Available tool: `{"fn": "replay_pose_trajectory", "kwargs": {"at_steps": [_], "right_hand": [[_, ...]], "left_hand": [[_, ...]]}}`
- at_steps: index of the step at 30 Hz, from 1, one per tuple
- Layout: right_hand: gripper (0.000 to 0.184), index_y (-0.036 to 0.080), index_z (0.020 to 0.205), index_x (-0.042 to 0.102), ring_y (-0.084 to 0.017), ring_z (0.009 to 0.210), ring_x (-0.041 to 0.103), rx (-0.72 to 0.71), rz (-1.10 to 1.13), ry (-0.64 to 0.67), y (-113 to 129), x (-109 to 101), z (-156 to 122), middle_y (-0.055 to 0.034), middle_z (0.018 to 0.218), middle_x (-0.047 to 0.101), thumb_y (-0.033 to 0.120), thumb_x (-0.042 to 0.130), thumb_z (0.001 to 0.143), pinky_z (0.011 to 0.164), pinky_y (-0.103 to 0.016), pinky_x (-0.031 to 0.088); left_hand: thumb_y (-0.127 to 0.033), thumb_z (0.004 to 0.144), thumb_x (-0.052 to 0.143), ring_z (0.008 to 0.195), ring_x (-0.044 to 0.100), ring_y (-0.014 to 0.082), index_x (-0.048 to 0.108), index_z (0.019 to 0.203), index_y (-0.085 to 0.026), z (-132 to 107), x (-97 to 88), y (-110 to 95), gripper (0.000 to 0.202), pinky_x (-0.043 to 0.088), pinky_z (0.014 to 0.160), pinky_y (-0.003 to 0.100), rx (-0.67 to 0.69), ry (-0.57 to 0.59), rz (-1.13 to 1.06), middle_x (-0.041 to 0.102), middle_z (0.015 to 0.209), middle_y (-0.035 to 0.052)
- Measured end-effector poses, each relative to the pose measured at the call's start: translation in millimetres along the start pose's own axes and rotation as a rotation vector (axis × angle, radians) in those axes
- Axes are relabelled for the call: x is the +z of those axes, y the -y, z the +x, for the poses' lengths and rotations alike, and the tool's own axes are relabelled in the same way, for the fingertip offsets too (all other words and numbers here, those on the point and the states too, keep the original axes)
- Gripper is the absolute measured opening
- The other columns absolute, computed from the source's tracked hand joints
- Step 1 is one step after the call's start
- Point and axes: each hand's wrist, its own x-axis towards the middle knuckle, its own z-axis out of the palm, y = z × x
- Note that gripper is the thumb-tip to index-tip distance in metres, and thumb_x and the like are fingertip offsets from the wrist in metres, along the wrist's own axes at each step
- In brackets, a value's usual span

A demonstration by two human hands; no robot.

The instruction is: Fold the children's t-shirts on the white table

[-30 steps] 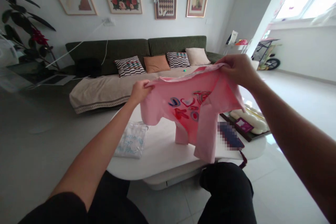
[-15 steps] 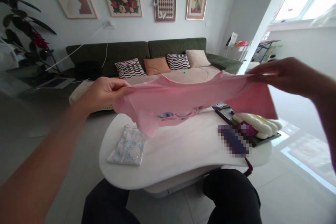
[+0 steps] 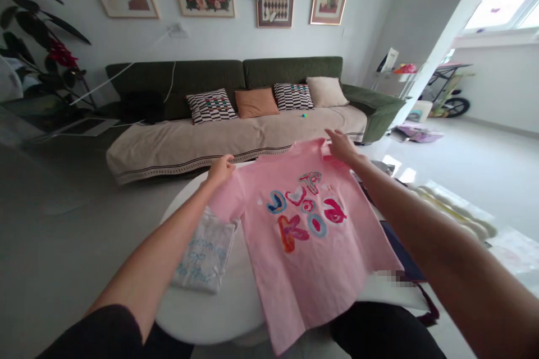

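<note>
A pink T-shirt (image 3: 303, 269) with colourful letter prints on its front is spread over the white table (image 3: 202, 317), its hem hanging past the near edge. My left hand (image 3: 220, 170) pinches the shirt at its left sleeve and shoulder. At the far right shoulder, my right hand (image 3: 340, 147) is closed on the cloth near the collar. Left of the shirt lies a clear plastic packet (image 3: 204, 258) with folded white, blue-printed fabric inside; the left sleeve hangs over its upper edge.
Right of the shirt, a dark blue item (image 3: 402, 249) with a dark red strap lies partly covered. A puffy cream-coloured object (image 3: 458, 216) sits farther right, partly behind my forearm. Beyond the table stands a green sofa (image 3: 202, 81) with several cushions.
The shirt was held up stretched and foreshortened above the table; now it lies lowered with its printed front showing. Both hands have moved forward, away from me, and closer together.
</note>
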Motion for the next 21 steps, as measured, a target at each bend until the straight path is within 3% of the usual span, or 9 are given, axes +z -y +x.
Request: {"fn": "replay_pose_trajectory", "kwargs": {"at_steps": [3,5,7,9,11,13,16,19,21], "right_hand": [[0.033,0.016,0.113,0.049,-0.017,0.094,0.054,-0.028,0.040,0.153,8,45,-38,-0.0070,0.112,0.052,0.033,0.049,0.085,0.079,-0.038,0.047],[0.032,0.017,0.112,0.051,-0.018,0.095,0.054,-0.045,0.060,0.253,11,70,-81,-0.0075,0.113,0.053,0.032,0.050,0.084,0.080,-0.038,0.046],[0.034,0.020,0.111,0.055,-0.021,0.102,0.054,-0.059,0.080,0.368,15,93,-139,-0.0105,0.117,0.053,0.027,0.058,0.078,0.085,-0.034,0.045],[0.054,0.020,0.125,0.045,-0.026,0.118,0.042,-0.094,0.145,0.610,23,115,-205,-0.0139,0.131,0.042,0.027,0.059,0.074,0.094,-0.038,0.039],[0.080,0.023,0.136,0.029,-0.033,0.130,0.018,-0.076,0.185,0.878,35,131,-267,-0.0141,0.143,0.022,0.037,0.064,0.066,0.100,-0.051,0.027],[0.097,0.027,0.138,0.022,-0.037,0.131,0.001,-0.082,0.162,0.965,49,142,-311,-0.0129,0.146,0.005,0.040,0.071,0.055,0.100,-0.060,0.011],[0.103,0.032,0.138,0.017,-0.037,0.130,-0.003,-0.089,0.117,0.914,57,150,-332,-0.0105,0.146,-0.002,0.029,0.073,0.052,0.099,-0.062,0.002],[0.082,0.037,0.136,0.019,-0.028,0.133,0.006,-0.155,0.124,0.819,43,154,-317,-0.0027,0.147,0.005,0.009,0.054,0.067,0.104,-0.055,0.006],[0.080,0.037,0.136,0.021,-0.024,0.133,0.009,-0.217,0.149,0.823,28,155,-305,0.0003,0.146,0.007,0.001,0.044,0.067,0.106,-0.051,0.007]], "left_hand": [[-0.021,0.078,0.048,0.104,0.052,0.0194,0.047,0.121,-0.014,-35,60.3,11,0.044,0.038,0.089,0.031,0.071,0.047,0.080,0.056,0.115,0.0118],[-0.024,0.080,0.046,0.117,0.042,0.0180,0.046,0.124,-0.019,-72,93.9,12,0.044,0.031,0.098,0.031,0.295,0.223,0.066,0.049,0.126,0.0085],[-0.033,0.079,0.049,0.127,0.029,0.0213,0.041,0.128,-0.026,-109,121.4,16,0.050,0.026,0.102,0.038,0.394,0.383,0.094,0.038,0.136,0.0056],[-0.043,0.078,0.050,0.131,0.018,0.0275,0.036,0.131,-0.033,-138,140.8,23,0.056,0.022,0.101,0.049,0.370,0.473,0.155,0.027,0.142,0.0042],[-0.050,0.079,0.045,0.132,0.014,0.0308,0.033,0.132,-0.035,-156,151.6,33,0.057,0.018,0.100,0.053,0.326,0.490,0.208,0.022,0.144,0.0039],[-0.052,0.081,0.039,0.131,0.015,0.0311,0.033,0.132,-0.036,-163,155.0,42,0.055,0.016,0.102,0.051,0.304,0.463,0.239,0.023,0.144,0.0042],[-0.052,0.082,0.036,0.130,0.020,0.0312,0.034,0.132,-0.036,-168,152.9,51,0.052,0.016,0.102,0.048,0.282,0.408,0.280,0.027,0.142,0.0041],[-0.050,0.082,0.038,0.128,0.023,0.0326,0.035,0.132,-0.035,-170,149.0,54,0.053,0.017,0.101,0.049,0.223,0.367,0.335,0.031,0.141,0.0043],[-0.051,0.081,0.039,0.127,0.023,0.0339,0.035,0.132,-0.034,-170,147.3,54,0.054,0.019,0.100,0.051,0.183,0.381,0.359,0.032,0.140,0.0058]]}}
